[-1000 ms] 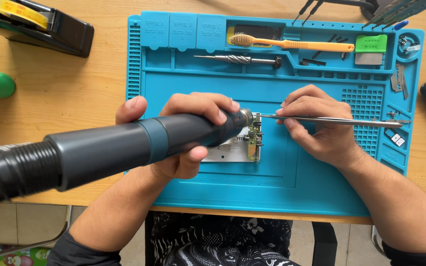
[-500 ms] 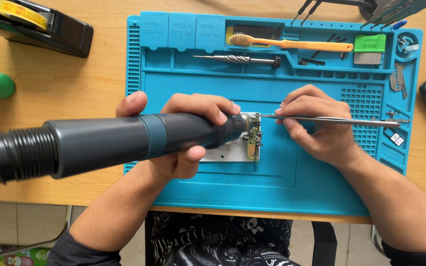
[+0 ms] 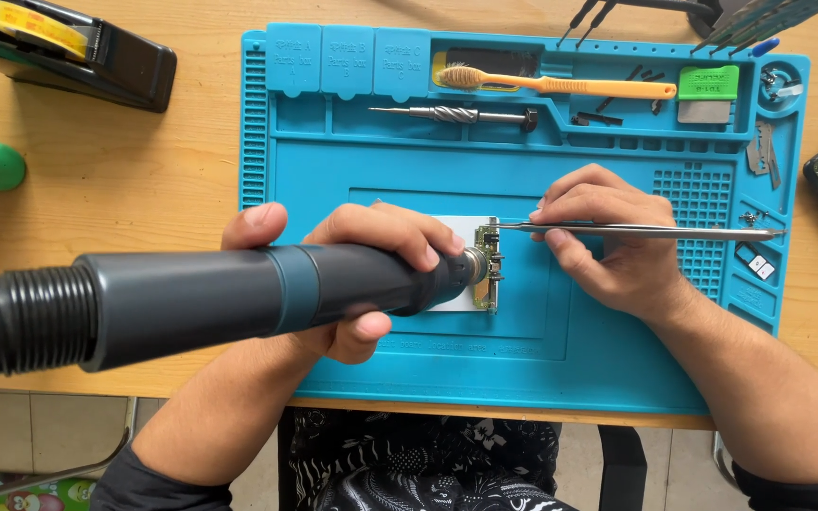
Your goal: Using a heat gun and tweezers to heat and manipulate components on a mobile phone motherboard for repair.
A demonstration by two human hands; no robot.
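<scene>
on blue mat (image 3: 617, 369), circuit board (image 3: 490, 267) beyond left hand (image 3: 362, 274).

One mat (image 3: 617, 360), one hot-air tool (image 3: 239, 303), one tweezers (image 3: 636, 230), one circuit board (image 3: 490, 270), one toothbrush (image 3: 560, 85), one screwdriver (image 3: 452, 115), one tape dispenser (image 3: 59, 52), two hands (image 3: 362, 274) (image 3: 608, 237).

Wooden table (image 3: 144, 180): blue mat (image 3: 409, 369), tape dispenser (image 3: 59, 52).

A small green rectangular label (image 3: 708, 82) lies in the blue mat's (image 3: 617, 369) upper right tray
</scene>
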